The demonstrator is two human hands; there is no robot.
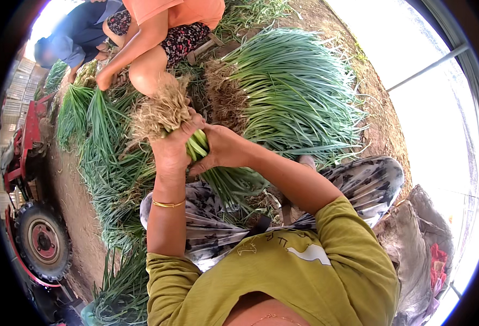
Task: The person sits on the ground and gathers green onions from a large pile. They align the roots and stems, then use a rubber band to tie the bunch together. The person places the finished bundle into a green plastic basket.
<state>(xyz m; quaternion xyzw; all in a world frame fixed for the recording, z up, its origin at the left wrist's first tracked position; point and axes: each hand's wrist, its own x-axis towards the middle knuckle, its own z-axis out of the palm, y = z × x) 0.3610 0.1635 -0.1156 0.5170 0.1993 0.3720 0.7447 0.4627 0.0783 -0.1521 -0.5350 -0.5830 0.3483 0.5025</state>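
Between my two hands is a thick bunch of green onions (pixel 197 143), its pale brown roots up and to the left, its green leaves hanging down over my lap. My left hand (pixel 173 136) grips it just below the roots. My right hand (pixel 225 146) is wrapped round the stalks lower down, its thumb under them. Beyond my right hand lies a wide pile of green onions (pixel 296 93), with roots to the left and leaves to the right. Another heap of green onions (pixel 113 183) spreads on the ground to the left of my left arm.
Two co-workers (pixel 147 36) crouch at the upper left, their hands on green onions. A red machine with a large tyre (pixel 43 241) stands at the left, near stacked crates (pixel 21 81). Worn sacks (pixel 404 240) lie at the lower right, by a translucent plastic wall (pixel 431 122).
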